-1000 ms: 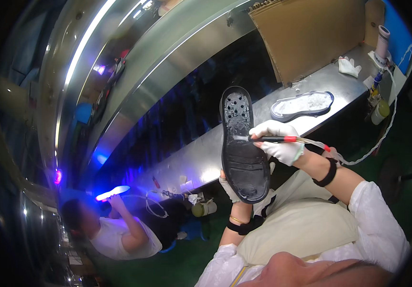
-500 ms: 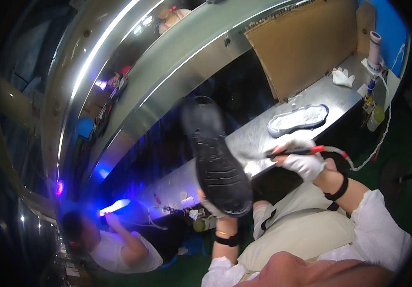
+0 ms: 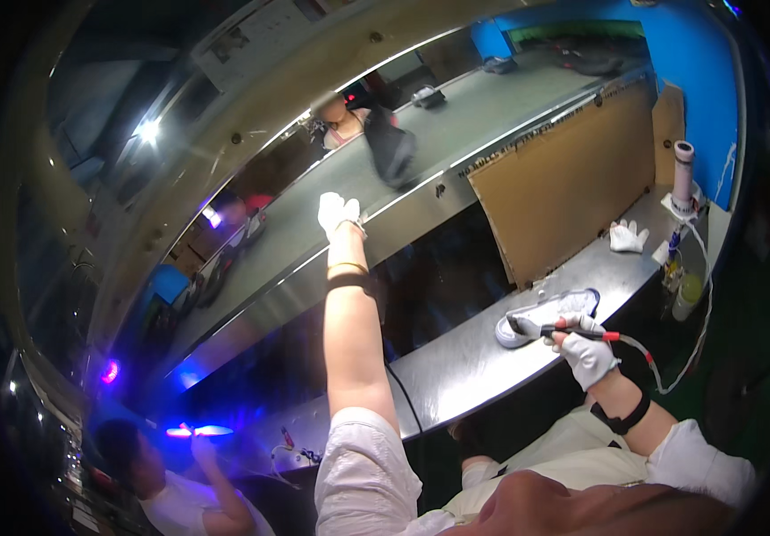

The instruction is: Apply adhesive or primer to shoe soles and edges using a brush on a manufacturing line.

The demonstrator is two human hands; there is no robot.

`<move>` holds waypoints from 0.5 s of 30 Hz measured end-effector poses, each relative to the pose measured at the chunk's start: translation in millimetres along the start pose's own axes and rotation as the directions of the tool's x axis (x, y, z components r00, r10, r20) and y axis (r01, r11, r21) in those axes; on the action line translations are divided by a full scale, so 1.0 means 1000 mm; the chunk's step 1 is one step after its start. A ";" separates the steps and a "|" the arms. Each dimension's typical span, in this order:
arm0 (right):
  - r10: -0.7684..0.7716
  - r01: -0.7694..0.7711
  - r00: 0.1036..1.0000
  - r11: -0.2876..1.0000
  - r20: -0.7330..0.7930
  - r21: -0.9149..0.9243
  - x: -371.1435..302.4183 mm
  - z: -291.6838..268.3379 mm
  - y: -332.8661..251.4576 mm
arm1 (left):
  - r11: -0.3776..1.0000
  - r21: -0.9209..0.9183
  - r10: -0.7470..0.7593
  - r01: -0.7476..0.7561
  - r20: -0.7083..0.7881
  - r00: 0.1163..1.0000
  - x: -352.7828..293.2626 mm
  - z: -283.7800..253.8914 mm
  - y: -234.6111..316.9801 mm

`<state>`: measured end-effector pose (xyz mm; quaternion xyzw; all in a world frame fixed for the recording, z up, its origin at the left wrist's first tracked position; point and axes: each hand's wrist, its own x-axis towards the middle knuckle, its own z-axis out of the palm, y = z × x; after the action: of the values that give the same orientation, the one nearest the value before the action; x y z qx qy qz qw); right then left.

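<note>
My left hand (image 3: pixel 338 214), in a white glove, is stretched far out over the conveyor belt with its thumb apart and nothing in it. Beyond its fingers a black shoe sole (image 3: pixel 391 154), smeared by motion, is at the belt, apart from the hand. My right hand (image 3: pixel 589 355), in a fingerless white glove, grips a black-handled brush (image 3: pixel 564 333) with red bands and a pale hose at its rear end. The brush's flat head lies over the near-left end of a whitish shoe sole (image 3: pixel 553 308) on the metal bench.
The metal bench (image 3: pixel 456 386) curves along my front. Behind it runs the green conveyor belt (image 3: pixel 483 107) carrying more footwear. A cardboard panel (image 3: pixel 573 179), a spare white glove (image 3: pixel 628 237) and a pink cylinder (image 3: pixel 683 165) stand at right. A co-worker (image 3: pixel 171 482) sits at left under blue light.
The black sole has left my left hand and is now over at the belt, with that arm stretched out. My right hand has lowered the brush to the whitish sole.
</note>
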<state>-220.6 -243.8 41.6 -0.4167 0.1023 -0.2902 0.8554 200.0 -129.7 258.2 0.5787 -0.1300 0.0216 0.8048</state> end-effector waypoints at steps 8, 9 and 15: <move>0.059 -0.059 0.998 0.998 0.013 -0.021 0.006 -0.014 0.013 | 0.955 0.249 0.160 -0.162 0.028 0.987 0.022 -0.113 -0.004; 0.061 -0.059 0.997 0.997 0.044 -0.045 0.006 -0.013 0.015 | 0.895 0.412 0.177 -0.169 0.020 0.984 0.025 -0.132 0.009; 0.017 -0.008 0.999 0.978 0.040 -0.206 0.013 0.001 0.023 | 0.559 0.828 0.344 -0.042 -0.185 0.921 0.059 -0.238 0.096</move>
<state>-200.2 -239.5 25.3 -0.5084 0.1165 -0.2639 0.8114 282.6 118.0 290.0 0.8512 -0.0340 0.2633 0.4528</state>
